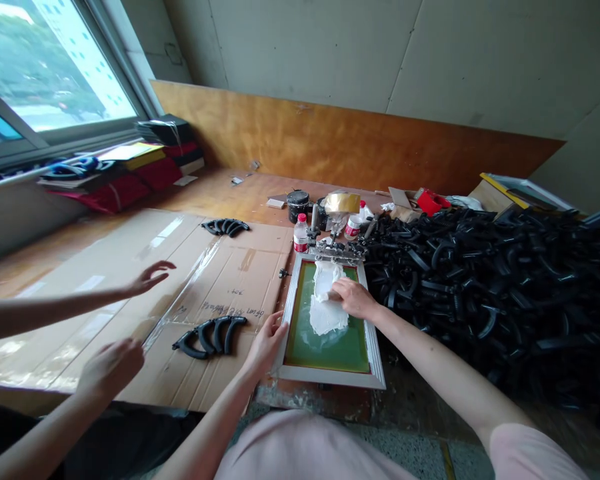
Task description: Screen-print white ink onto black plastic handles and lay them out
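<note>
A screen printing frame [377, 360] with a green mesh lies in front of me, its far end in a metal clamp [337, 252]. Thick white ink [329, 322] covers the middle of the mesh. My left hand [269, 340] grips the frame's left rail, with the thumb near its top. Over the mesh, my right hand [354, 299] is closed on what looks like a flat scraper smeared with white ink. My fingers and the ink hide most of it.
A co-worker's hands [113, 363] reach over the cardboard [180, 293] at left, near two groups of black curved handles [215, 337]. A big heap of black parts [480, 300] stands right of the frame. Behind are a red-capped bottle [301, 235], a black tin [298, 205] and tape [343, 203].
</note>
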`<state>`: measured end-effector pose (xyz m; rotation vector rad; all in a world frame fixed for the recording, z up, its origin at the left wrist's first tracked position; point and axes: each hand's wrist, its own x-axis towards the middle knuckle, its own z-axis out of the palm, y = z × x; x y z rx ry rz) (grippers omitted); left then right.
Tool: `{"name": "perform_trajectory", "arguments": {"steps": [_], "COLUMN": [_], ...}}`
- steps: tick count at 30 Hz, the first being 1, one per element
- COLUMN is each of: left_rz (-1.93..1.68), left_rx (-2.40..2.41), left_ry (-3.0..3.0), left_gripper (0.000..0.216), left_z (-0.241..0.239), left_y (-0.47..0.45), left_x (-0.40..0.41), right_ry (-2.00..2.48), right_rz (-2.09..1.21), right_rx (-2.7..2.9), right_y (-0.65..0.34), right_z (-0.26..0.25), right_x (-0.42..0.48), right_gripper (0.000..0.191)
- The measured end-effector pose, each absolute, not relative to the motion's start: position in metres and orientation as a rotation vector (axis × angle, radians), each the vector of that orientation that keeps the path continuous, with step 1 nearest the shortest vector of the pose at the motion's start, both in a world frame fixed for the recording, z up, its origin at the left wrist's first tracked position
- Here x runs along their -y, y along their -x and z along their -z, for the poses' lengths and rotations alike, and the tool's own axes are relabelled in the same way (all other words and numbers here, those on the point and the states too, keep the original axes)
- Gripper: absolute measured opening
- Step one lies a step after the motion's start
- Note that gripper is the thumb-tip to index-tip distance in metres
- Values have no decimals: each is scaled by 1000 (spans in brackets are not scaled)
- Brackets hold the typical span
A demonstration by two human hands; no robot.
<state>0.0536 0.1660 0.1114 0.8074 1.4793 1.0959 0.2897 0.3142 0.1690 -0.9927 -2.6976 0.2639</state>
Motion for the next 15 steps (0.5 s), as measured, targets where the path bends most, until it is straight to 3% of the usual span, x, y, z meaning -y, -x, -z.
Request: {"name": "perform_trajectory", "arguments": {"steps": [2,6,8,10,13,15], "left_rz": [-1094,-1070,-1075,-1124,-1305,-1415], "left_rx": [-1471,-1452,-1411,-1360,-1292,-1255], "left_ry": [-810,-808,-820,-838,-929,-1012], "left_gripper": [65,73,67,59,57,57], "left_z": [-121,-155,-177,-201,-235,-255], "left_y": [-53,-48,-46,-44,-45,-46], "left_x": [-166,-168,-171,-179,-201,-223], "right_ry": [1090,1350,1431,1460,1641,1808], "right_rz": [-338,-403,-395,-353,-309,-351], "right_rx": [2614,2432,2352,2221,1939,1856], "right_y": [-282,-266,-273,-296,-343,-365], "right_z": [-179,-198,-208,-217,-216,-202], "right_x": [-334,-384,-404,-418,-420,-408], "right_gripper": [21,59,68,61,28,17]}}
